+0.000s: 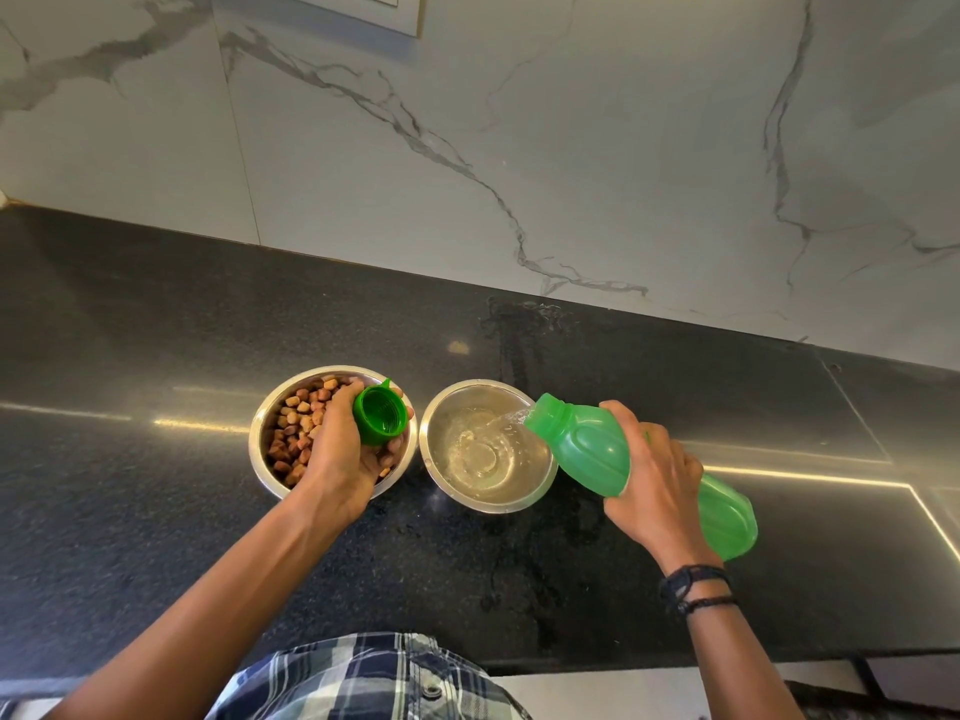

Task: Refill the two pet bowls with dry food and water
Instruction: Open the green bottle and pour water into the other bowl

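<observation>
Two steel bowls are sitting side by side on the dark desk (pixel 156 511); we are tipping the green bottle (pixel 587 449), gripped in our right hand (pixel 654 480), so water is streaming into the water bowl (pixel 441 485). Our left hand (pixel 343 454) is hovering over the kibble bowl (pixel 260 449), fingers closed around the green cap (pixel 379 413).

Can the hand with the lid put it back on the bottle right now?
Probably not yet. The left hand holds the green cap over the food bowl, but the bottle is tipped by the right hand, with its mouth pouring water into the other bowl.
</observation>
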A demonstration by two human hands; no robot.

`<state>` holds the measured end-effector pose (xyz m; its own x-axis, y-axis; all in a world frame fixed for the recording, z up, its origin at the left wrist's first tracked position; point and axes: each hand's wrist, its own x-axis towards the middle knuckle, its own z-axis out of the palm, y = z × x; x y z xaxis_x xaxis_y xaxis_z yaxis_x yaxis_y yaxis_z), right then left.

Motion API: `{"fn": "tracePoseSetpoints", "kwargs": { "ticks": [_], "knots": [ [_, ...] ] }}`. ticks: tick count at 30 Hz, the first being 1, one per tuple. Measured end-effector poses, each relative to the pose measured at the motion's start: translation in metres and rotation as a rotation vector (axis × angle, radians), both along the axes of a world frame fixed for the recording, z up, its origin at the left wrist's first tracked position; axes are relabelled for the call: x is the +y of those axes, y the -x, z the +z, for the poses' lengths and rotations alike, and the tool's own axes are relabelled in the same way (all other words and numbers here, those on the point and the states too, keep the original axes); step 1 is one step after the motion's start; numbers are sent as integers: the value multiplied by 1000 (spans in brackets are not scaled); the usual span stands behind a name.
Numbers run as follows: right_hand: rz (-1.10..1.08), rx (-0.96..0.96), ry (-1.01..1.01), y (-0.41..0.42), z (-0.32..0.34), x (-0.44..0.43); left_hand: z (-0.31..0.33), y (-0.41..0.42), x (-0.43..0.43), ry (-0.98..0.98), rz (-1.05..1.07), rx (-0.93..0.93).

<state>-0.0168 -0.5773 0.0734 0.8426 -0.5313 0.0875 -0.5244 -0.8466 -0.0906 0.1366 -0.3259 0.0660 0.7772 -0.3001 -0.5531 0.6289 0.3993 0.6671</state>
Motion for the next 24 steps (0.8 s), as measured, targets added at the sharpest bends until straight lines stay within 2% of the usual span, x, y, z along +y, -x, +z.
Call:
{"fn": "tracePoseSetpoints", "kwargs": {
  "ticks": [24],
  "knots": [
    [-14,20,3,3,1,0,-2,3,-1,-22,-36,-19]
  ]
}}
